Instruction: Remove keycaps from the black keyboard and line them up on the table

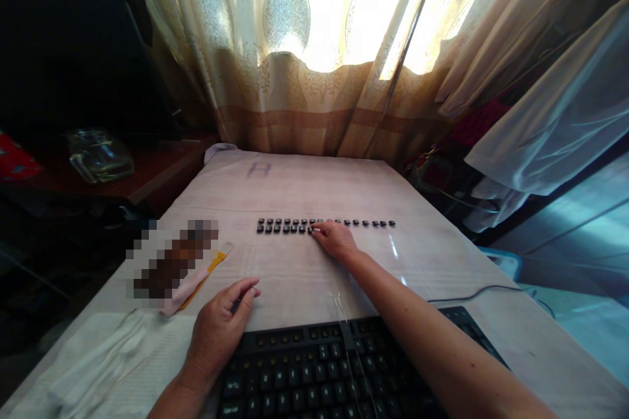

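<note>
My right hand [335, 239] reaches forward over the table, its thumb and fingers pinched on a small black keycap [311, 230] at the right end of the nearer row. Two rows of black keycaps [278, 229] lie on the pale cloth; the farther row is longer and partly behind my fingers. My left hand [223, 317] rests left of the keyboard's top edge, fingers curled with thumb and index close together; a dark patch shows between them, unclear. A black keyboard [304, 399] lies in front of me, its upper rows bare of caps in places. A wire keycap puller [348, 338] lies across it.
A brush with a yellow handle [216, 263] lies at the left, beside a pixelated patch. White fabric [98, 360] lies nearer at the left. The keyboard's cable [476, 291] runs right. A glass jar [101, 157] stands on a brown side surface; curtains [304, 111] hang behind.
</note>
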`<state>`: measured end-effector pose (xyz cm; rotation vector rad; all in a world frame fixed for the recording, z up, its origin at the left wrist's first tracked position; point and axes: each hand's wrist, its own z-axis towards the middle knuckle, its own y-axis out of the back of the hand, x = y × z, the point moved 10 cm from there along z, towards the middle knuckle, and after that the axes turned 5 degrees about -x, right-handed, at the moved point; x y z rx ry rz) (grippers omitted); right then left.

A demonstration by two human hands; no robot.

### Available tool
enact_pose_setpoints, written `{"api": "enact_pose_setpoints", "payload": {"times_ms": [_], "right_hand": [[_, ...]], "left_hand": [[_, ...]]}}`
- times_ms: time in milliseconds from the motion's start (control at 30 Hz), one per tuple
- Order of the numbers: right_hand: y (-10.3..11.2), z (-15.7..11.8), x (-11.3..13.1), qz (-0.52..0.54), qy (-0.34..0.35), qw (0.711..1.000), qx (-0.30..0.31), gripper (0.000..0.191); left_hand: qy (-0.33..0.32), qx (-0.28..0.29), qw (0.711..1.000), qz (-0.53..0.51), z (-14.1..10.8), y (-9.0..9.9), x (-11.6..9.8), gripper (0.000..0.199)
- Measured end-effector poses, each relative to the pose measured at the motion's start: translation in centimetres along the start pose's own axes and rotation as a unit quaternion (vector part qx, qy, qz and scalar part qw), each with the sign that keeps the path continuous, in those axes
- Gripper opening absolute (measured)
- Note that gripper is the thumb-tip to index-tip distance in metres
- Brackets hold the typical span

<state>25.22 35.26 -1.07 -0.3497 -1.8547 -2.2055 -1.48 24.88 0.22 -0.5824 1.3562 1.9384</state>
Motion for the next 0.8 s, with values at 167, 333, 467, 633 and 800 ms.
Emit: {"api": "enact_pose_setpoints", "payload": {"times_ms": [167, 333, 467, 633, 800], "right_hand": [[-0.11, 0.18, -0.1, -0.004, -0.005, 1.0, -0.003, 0.031], [-0.19, 0.17, -0.11, -0.006, -0.001, 1.0, -0.001, 0.031], [-0.25, 0.23, -0.04, -0.008, 0.002, 1.0, 0.0, 0.032], [-0.33, 0.2, 0.04, -0.011, 0.005, 1.0, 0.001, 0.031], [-0.32, 0.11, 0.13, -0.011, 0.012, 1.0, 0.001, 0.032]], "left_hand": [[-0.002, -0.001, 1.0, -0.001, 0.04, -0.04, -0.02, 0.029], [-0.005, 0.002, 1.0, 0.001, 0.05, 0.03, -0.27, 0.027], [-0.003, 0.005, 1.0, 0.008, 0.05, 0.02, -0.24, 0.027], [0.003, 0.006, 1.0, 0.011, 0.05, -0.04, 0.0, 0.027], [0.007, 0.012, 1.0, 0.009, -0.07, -0.24, -0.12, 0.03]]}}
